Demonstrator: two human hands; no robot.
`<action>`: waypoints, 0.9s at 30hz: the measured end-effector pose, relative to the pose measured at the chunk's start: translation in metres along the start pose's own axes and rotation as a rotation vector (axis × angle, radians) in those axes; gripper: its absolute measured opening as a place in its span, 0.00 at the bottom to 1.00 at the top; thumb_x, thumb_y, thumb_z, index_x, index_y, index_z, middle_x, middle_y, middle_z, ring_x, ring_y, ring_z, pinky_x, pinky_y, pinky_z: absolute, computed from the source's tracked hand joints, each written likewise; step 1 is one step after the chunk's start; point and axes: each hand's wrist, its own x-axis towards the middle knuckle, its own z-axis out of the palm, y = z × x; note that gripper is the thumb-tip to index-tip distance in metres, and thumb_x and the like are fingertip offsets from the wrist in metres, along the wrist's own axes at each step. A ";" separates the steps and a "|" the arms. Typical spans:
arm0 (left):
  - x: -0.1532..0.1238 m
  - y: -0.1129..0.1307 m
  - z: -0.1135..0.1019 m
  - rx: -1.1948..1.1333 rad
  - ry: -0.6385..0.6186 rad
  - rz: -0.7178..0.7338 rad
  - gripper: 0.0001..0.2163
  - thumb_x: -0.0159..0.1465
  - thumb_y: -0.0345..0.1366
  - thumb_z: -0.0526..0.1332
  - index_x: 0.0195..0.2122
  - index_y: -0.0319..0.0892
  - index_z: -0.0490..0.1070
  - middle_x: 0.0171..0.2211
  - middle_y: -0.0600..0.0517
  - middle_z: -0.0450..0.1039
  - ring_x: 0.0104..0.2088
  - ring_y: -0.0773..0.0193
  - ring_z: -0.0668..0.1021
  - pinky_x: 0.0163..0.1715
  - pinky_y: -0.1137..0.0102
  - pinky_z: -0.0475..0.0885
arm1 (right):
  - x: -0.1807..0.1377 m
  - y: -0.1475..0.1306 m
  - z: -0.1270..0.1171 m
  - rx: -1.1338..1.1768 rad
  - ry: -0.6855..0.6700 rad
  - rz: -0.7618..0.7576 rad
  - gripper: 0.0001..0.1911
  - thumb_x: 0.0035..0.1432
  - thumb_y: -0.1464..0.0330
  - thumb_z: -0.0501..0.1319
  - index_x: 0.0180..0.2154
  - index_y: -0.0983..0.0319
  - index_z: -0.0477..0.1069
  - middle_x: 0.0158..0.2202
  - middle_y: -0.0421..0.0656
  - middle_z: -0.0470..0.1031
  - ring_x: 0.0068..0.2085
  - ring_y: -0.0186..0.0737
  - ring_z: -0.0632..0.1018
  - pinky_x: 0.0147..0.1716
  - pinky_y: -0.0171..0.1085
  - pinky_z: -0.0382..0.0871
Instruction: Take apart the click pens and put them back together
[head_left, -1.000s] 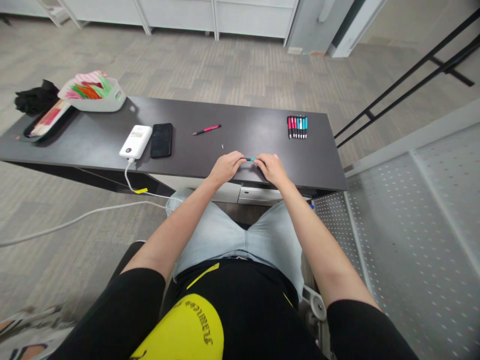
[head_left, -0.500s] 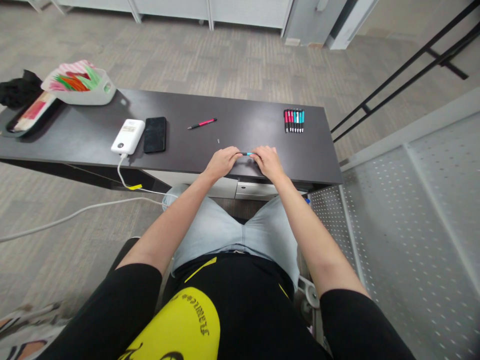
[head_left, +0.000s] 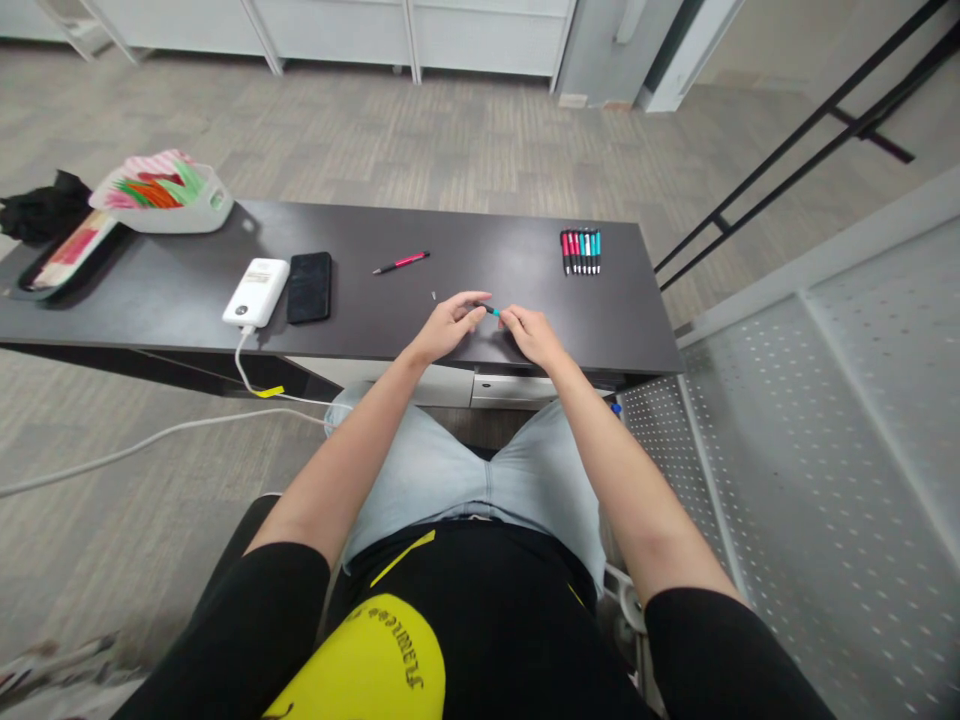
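Between my two hands, just above the dark desk top, is a pen (head_left: 493, 311) with a black grip and a blue barrel. My left hand (head_left: 452, 325) has its thumb and fingers around the black end. The blue end is pinched in my right hand (head_left: 531, 332), which hides part of it. Just left of my left hand lies a tiny pale piece (head_left: 433, 295), too small to name. A red and black pen (head_left: 402, 263) rests on the desk beyond my left hand. At the right, several red, white and blue pens (head_left: 580, 252) lie side by side in a row.
On the desk (head_left: 349, 225), left of my hands, are a black phone (head_left: 309, 287) and a white power bank (head_left: 256, 293) with a cable (head_left: 241, 360). A white basket (head_left: 202, 211) and a black tray (head_left: 56, 287) stand at the far left. A perforated metal panel (head_left: 825, 420) is at the right.
The pen has tilted, its blue end now lower. My left fingers have loosened and lifted at the black end. The whole view has shifted slightly, with the desk lower in the picture.
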 end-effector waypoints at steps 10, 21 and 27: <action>0.019 -0.003 0.060 -0.379 0.099 -0.103 0.02 0.84 0.36 0.74 0.52 0.48 0.89 0.48 0.48 0.91 0.35 0.63 0.83 0.42 0.68 0.84 | 0.004 0.008 0.004 0.143 0.067 0.101 0.27 0.91 0.49 0.52 0.35 0.49 0.71 0.35 0.44 0.83 0.44 0.55 0.88 0.52 0.49 0.87; 0.031 -0.024 0.106 -0.333 0.421 -0.004 0.11 0.86 0.44 0.74 0.46 0.48 0.82 0.48 0.46 0.90 0.40 0.60 0.86 0.49 0.63 0.87 | 0.003 0.008 0.002 -0.029 0.154 0.107 0.15 0.90 0.60 0.56 0.47 0.48 0.78 0.49 0.45 0.93 0.54 0.57 0.93 0.61 0.47 0.86; 0.029 -0.015 0.076 -0.276 0.325 -0.034 0.13 0.77 0.45 0.84 0.43 0.47 0.84 0.46 0.48 0.92 0.33 0.63 0.85 0.39 0.65 0.87 | 0.003 0.009 0.004 0.018 0.211 0.063 0.08 0.86 0.60 0.61 0.54 0.46 0.81 0.56 0.47 0.93 0.60 0.59 0.91 0.70 0.53 0.86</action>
